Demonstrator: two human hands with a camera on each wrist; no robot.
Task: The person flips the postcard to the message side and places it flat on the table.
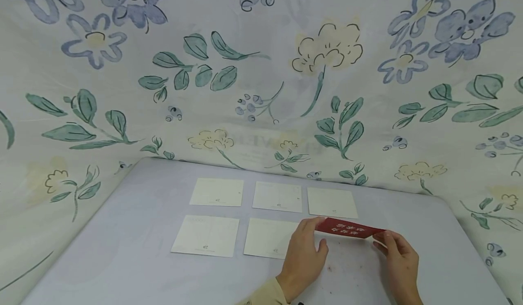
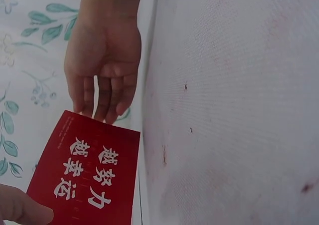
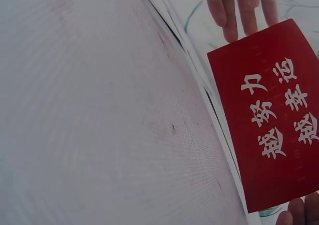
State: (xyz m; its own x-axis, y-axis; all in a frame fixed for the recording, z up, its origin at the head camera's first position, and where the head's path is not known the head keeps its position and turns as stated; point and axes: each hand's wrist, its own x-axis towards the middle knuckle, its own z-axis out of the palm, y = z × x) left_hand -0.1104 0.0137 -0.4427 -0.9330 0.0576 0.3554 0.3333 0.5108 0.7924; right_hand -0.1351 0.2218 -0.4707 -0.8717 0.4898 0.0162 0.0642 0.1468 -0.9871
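Note:
A red card [image 1: 347, 228] with white Chinese characters is held up tilted over the table, spanning both hands. My left hand [image 1: 302, 255] holds its left end with the fingertips, while the thumb stands apart below. At the opposite end, my right hand [image 1: 399, 259] pinches the corner between thumb and fingers. The left wrist view shows the printed face of the card [image 2: 89, 170] and the right hand's fingertips right at its far edge. In the right wrist view, the left fingers [image 3: 229, 10] meet the card's upper edge.
Several off-white cards lie flat in two rows on the pale table: three at the back, such as the back left card [image 1: 216, 192], and two in front, including the front left card [image 1: 205, 235]. A floral cloth [image 1: 265, 91] hangs behind. Small reddish specks mark the tabletop.

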